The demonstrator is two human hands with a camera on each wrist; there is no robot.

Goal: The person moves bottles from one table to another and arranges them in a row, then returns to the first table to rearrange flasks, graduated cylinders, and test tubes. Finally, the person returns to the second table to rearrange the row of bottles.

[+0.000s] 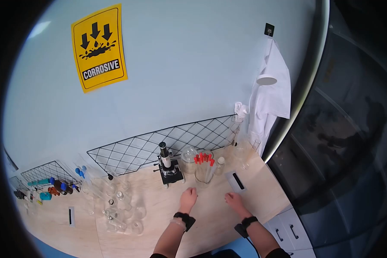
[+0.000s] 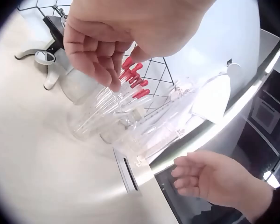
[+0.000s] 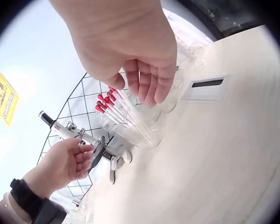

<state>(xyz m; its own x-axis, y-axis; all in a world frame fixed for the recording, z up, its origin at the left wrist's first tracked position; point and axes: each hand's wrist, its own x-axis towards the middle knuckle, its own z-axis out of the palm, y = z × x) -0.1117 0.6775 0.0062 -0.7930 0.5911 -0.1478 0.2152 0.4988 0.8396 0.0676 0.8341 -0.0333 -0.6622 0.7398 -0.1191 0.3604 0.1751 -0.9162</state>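
My left hand (image 1: 188,200) hovers above the bench in front of the microscope (image 1: 169,167), its fingers loosely curled and holding nothing. To its right, my right hand (image 1: 236,203) is also loosely curled and empty, near the socket plate (image 1: 236,181). Beyond and between the hands stands a clear beaker (image 1: 203,176) of droppers with red bulbs (image 1: 204,159). In the left wrist view my left hand (image 2: 126,37) partly overlaps the red bulbs (image 2: 141,84). The right wrist view has my right hand (image 3: 130,56) near the droppers (image 3: 123,112).
A glass jar (image 1: 188,160) and a small bottle (image 1: 220,165) flank the beaker. Several glass flasks (image 1: 124,206) stand left. A black wire grid (image 1: 189,134) runs along the wall. A white coat (image 1: 268,86) hangs at the right, above drawers (image 1: 290,232).
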